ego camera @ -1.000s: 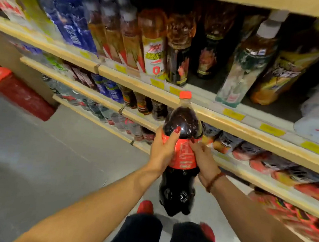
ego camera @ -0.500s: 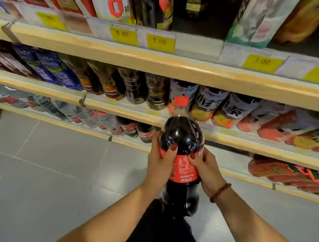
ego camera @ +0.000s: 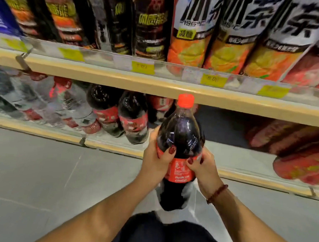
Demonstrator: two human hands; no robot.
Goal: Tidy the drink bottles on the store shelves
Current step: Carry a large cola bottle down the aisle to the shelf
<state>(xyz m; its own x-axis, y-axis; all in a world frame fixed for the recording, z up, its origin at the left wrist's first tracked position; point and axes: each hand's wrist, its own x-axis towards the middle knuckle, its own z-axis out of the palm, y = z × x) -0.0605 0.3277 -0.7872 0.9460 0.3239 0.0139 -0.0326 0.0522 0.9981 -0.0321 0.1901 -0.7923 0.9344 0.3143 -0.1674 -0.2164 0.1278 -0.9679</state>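
Observation:
A large cola bottle with a red cap and red label stands upright in both my hands, in front of the lowest shelf. My left hand grips its left side at the label, thumb across the front. From the right, my right hand grips the label. Two similar cola bottles stand on that shelf just left of the held one. Behind the held bottle the shelf shows a dark gap.
The shelf above carries yellow price tags, dark bottles and orange-and-white tea bottles. Clear bottles with red labels fill the lower shelf's left part; red packs lie at its right. Grey floor is below.
My view has dropped and come closer to the lower shelves. The held cola bottle has gone down with my hands to the lowest shelf's level; both hands keep their grip.

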